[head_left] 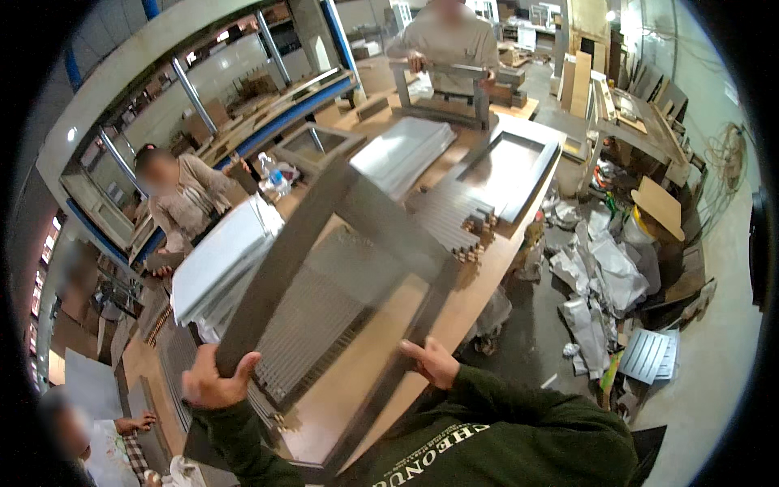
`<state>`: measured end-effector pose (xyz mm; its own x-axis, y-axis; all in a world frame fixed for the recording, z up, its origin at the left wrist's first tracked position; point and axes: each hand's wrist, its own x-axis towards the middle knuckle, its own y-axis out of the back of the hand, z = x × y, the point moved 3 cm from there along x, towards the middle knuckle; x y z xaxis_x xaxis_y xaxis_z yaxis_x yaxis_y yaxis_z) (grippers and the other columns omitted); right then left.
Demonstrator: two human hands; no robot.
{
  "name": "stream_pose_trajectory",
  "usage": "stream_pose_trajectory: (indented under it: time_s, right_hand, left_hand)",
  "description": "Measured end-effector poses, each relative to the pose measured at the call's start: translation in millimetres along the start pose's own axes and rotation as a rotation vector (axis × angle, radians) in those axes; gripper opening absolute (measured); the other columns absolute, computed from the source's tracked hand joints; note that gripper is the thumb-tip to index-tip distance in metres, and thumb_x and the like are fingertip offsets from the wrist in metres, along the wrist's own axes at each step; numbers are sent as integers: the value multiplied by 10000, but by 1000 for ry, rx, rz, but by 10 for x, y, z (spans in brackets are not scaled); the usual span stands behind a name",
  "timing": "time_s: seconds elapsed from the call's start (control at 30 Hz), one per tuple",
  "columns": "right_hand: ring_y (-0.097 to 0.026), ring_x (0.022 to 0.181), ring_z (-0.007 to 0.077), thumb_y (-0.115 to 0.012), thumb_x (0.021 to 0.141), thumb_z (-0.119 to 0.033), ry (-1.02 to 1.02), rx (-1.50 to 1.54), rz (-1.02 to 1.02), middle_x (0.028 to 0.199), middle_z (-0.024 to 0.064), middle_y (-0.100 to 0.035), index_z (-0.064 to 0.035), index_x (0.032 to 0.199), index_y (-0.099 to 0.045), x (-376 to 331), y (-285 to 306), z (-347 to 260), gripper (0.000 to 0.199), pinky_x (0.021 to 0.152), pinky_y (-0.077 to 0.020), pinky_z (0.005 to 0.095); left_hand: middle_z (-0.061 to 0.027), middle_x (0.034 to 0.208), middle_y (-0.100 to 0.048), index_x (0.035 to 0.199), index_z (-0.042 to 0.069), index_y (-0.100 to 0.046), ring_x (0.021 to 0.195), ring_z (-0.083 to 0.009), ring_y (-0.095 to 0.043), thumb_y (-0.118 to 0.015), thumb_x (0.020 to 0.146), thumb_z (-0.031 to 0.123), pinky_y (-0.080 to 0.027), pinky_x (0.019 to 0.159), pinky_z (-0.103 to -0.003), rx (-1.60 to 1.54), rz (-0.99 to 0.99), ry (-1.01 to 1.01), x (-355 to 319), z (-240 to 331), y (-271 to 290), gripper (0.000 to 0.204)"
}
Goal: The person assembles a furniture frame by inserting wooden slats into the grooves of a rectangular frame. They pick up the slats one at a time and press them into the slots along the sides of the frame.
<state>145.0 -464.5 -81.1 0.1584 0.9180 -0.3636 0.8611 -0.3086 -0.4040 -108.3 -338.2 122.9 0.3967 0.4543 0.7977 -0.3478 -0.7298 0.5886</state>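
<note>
I hold a dark grey rectangular frame [274,268] tilted above the worktable, its far end raised and slightly blurred. My left hand [217,377] grips the left rail, thumb on its inner side. On the opposite rail, my right hand [436,364] is closed, with the thumb lying along the top and most fingers hidden. Through the opening, rows of grey slats [312,325] with brownish ends lie on the tan table [365,361]. More slats [445,215] sit beyond the frame's right corner.
Stacked white panels [223,260] stand left, with plastic bottles [276,176] behind them. Farther back are pale panels [406,150] and a grey door frame [507,162]. Co-workers stand at the left and far side, one holding another frame [442,109]. Crumpled wrapping [604,268] litters the right floor.
</note>
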Motion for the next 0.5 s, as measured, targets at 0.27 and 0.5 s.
stream_pose_trajectory:
  time_s: [0.27,0.5]
  right_hand:
    - [-610,848,278,-554,797,-443,205,-1228,-196,985,129,-618,-87,1095,-549,649,435,540,464,757,-483,354]
    - [-538,1010,227,-753,654,-150,726,-616,484,1040,153,-572,-1,1182,-445,844,1035,-450,629,795,-469,330]
  left_hand:
    - [-57,647,-490,937,70,-537,516,-222,-502,-710,611,427,-342,488,-350,12,-292,-208,-532,839,-387,513]
    - [-44,625,-481,895,61,-545,530,-218,-514,-752,553,329,-343,506,-334,-47,-336,-148,-474,843,-453,481]
